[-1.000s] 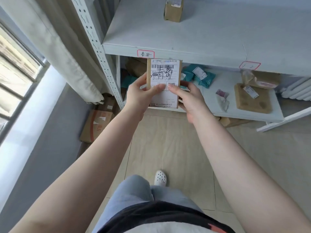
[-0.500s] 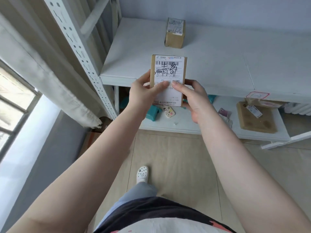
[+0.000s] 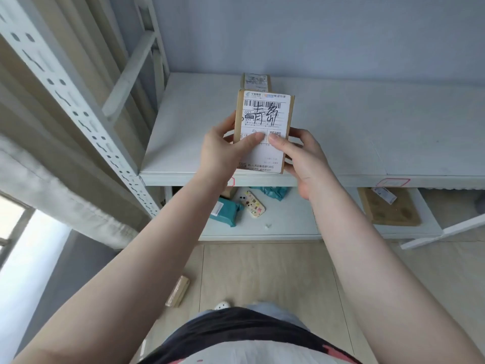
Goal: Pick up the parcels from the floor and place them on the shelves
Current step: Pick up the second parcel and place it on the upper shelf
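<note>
Since half a second ago my view has tipped up: the upper shelf [image 3: 341, 122] fills more of the frame, the lower shelf [image 3: 283, 222] shows less, and the parcel I carry now sits over the upper board instead of over its near edge.

I see the white metal rack, its perforated upright [image 3: 78, 109] slanting along the left, a pale wall behind, a curtain [image 3: 52, 164] and a bright window at the far left, and beige floor tiles [image 3: 262, 279] below.

On the lower shelf lie a flat brown cardboard parcel [image 3: 391, 208] at the right, a teal mailer bag [image 3: 225, 210] and a patterned phone case [image 3: 253, 203] just beside it. A small wrapped parcel [image 3: 178, 290] lies on the floor near my left.

My left hand [image 3: 220, 153] and right hand [image 3: 301, 158] both grip the small cardboard box [image 3: 263, 127], label facing me, thumbs pressed on its front, the other fingers curled behind its sides. It hovers above the near part of the upper shelf. Another small labelled box [image 3: 256, 81] stands farther back, right behind it.
</note>
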